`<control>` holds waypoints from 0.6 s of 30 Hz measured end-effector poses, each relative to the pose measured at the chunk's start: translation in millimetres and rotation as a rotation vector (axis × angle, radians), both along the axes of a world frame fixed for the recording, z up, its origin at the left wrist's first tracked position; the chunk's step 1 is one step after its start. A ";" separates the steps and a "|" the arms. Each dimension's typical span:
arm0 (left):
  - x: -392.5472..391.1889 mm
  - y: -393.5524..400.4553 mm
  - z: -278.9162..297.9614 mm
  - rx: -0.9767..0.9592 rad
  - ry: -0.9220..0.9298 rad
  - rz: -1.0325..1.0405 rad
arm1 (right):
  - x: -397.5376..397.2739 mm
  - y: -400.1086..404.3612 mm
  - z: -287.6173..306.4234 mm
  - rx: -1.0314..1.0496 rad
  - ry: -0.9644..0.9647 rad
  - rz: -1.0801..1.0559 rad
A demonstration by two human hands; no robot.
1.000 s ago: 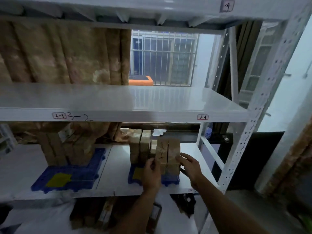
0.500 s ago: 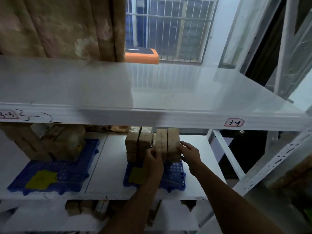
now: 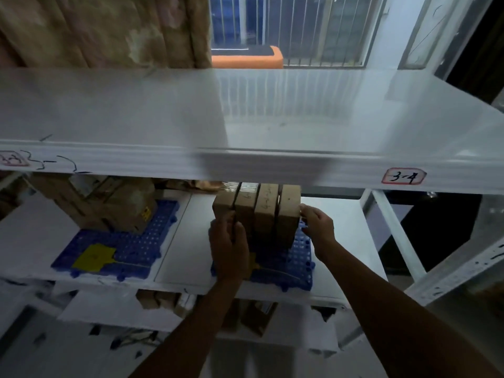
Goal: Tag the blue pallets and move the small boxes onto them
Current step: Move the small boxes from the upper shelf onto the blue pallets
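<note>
Several small brown boxes (image 3: pixel 266 214) stand upright side by side on a blue pallet (image 3: pixel 289 264) on the lower shelf. My left hand (image 3: pixel 229 245) presses against the left end of the row, covering the pallet's front left. My right hand (image 3: pixel 317 223) touches the right end box with its fingertips. Further left, a second blue pallet (image 3: pixel 131 246) carries a yellow tag (image 3: pixel 94 256) at its front and a heap of larger brown boxes (image 3: pixel 109 203) at its back.
A white shelf (image 3: pixel 245 159) labelled 3-4 hangs just above the boxes. A white upright post (image 3: pixel 395 230) stands to the right. More boxes (image 3: pixel 161 300) sit on the shelf below. An orange object (image 3: pixel 246 58) lies by the barred window behind.
The view has moved closer and tilted down. The right-hand boxes now stand tight against the others, and my left hand has shifted from the front of the row to its left end.
</note>
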State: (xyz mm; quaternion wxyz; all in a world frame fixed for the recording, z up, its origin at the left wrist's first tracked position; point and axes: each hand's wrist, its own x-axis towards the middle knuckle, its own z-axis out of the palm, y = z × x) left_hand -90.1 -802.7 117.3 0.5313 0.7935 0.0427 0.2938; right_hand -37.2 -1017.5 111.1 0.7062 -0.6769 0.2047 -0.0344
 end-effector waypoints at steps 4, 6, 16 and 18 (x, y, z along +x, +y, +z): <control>57.2 62.3 -3.3 -0.251 0.190 0.118 | 11.6 1.5 -5.4 0.045 0.022 -0.079; 92.2 80.7 -11.2 -0.332 0.340 0.030 | 19.3 4.8 -10.1 0.011 0.012 -0.043; 126.6 66.7 -44.7 -0.573 0.694 -0.444 | 33.6 27.5 -26.7 0.134 0.135 -0.003; 124.3 71.6 -43.3 -0.582 0.651 -0.441 | 32.6 20.9 -22.8 0.148 0.146 -0.002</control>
